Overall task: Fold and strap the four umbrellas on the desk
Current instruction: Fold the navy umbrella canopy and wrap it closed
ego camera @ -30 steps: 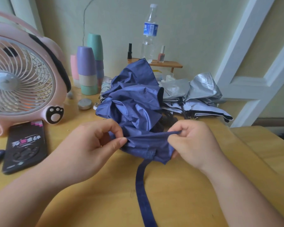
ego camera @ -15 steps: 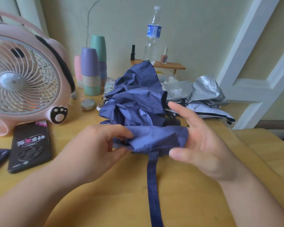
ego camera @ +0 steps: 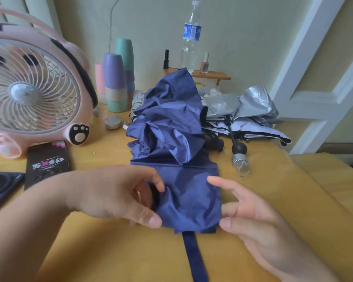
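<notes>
Navy blue umbrella (ego camera: pixel 171 127) with darker navy strap (ego camera: pixel 194 257); silver umbrella (ego camera: pixel 251 106), black-trimmed; pink fan (ego camera: pixel 35 86), black paw print; yellow-tan tabletop (ego camera: pixel 293 200); pastel lilac, mint, pink cups (ego camera: pixel 115 82).

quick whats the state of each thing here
blue umbrella: crumpled, near panel flat
strap: loose, unfastened
silver umbrella: canopy loose, not folded
water bottle: upright, capped
left grip: holds blue fabric edge
right grip: open, touching fabric

I lose the strap (ego camera: pixel 194 257) of the blue umbrella (ego camera: pixel 171 123) at the bottom edge; behind its canopy, a patterned umbrella (ego camera: pixel 137 100) lies mostly hidden.
</notes>
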The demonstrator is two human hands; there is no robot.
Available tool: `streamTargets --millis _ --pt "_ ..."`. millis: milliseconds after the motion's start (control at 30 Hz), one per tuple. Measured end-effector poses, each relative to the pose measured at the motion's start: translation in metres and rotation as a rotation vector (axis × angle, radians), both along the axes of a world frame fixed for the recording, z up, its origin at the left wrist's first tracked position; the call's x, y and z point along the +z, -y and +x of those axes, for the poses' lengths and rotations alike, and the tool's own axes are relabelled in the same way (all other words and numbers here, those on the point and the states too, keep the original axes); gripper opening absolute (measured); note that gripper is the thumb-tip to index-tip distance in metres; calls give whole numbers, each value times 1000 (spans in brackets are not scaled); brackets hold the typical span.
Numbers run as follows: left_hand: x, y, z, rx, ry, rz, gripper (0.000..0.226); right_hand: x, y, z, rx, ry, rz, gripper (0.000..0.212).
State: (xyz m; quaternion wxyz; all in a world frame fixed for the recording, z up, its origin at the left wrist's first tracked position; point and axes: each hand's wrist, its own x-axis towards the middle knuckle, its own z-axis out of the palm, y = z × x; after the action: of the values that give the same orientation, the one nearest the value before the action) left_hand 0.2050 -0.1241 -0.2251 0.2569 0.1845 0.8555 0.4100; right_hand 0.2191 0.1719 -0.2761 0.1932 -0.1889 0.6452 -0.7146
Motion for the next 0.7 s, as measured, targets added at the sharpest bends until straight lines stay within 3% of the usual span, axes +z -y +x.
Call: streamTargets --millis 67,133,200,267,333,433,533,700 --pt "-5 -7 3 92 46 11 61 -6 0 10 -39 -66 83 61" --pt "-13 -14 10 234 50 176 58 -11 3 16 -180 -137 91 56" --pt "-20 -18 19 307 82 341 57 -13 8 18 -294 -187 15 52" --pt "-26 -17 25 354 117 537 54 -12 11 17 -348 -175 -119 65" --pt "-32 -16 26 412 118 717 57 -6 13 13 -319 -110 -262 73" --pt "-39 -22 26 431 56 900 64 9 17 14 -128 -90 -288 76" --pt "-44 -31 26 416 9 1027 51 18 23 16 -45 -217 -249 85" --pt "-49 -31 21 395 -44 1070 58 19 47 9 -148 -443 -74 94"
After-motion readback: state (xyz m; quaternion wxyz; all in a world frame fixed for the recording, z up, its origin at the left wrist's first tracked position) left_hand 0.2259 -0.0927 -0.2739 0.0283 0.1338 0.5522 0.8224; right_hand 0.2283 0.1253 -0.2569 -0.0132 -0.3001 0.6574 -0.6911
